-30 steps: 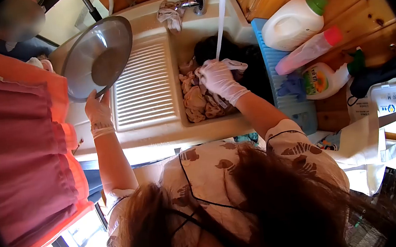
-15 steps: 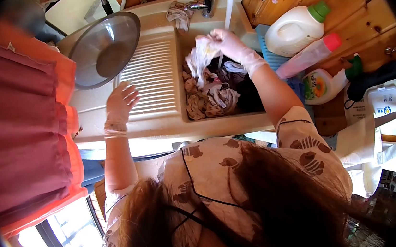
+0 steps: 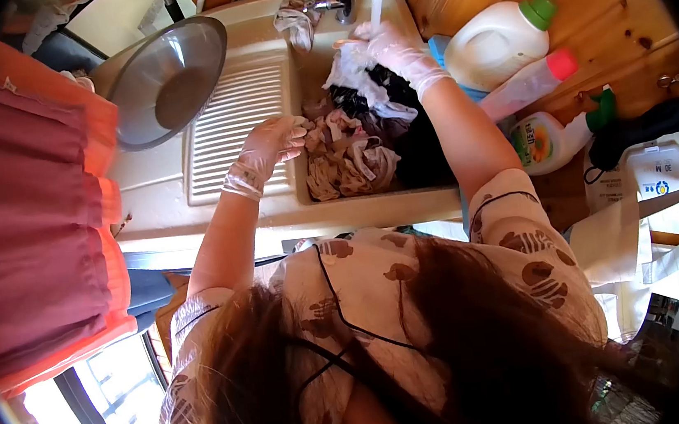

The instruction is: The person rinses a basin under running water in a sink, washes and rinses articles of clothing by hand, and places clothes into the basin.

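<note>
My right hand (image 3: pixel 394 50), in a thin translucent glove, is closed on a white cloth (image 3: pixel 356 65) at the back of the sink basin, beside the running water (image 3: pixel 378 1). The cloth hangs down onto dark fabric in the basin. My left hand (image 3: pixel 270 145), gloved too, is at the basin's left edge, over the ribbed washboard (image 3: pixel 228 133). Its fingers are loosely bent and apart, with nothing visible in them. Beige and white laundry (image 3: pixel 347 161) lies heaped in the front left of the basin, and black fabric (image 3: pixel 424 149) lies to the right.
A grey translucent bowl (image 3: pixel 173 84) leans at the left back. A wet cloth (image 3: pixel 297 26) hangs by the tap (image 3: pixel 345 0). Along the right stand a white jug (image 3: pixel 496 46), a pink-capped bottle (image 3: pixel 533 84) and a spray bottle (image 3: pixel 547 140). A red curtain (image 3: pixel 34 219) hangs at left.
My left hand has moved right, from the washboard's left side to the basin's edge. My right hand has shifted back closer to the tap's stream, and the white cloth has lowered and spread out.
</note>
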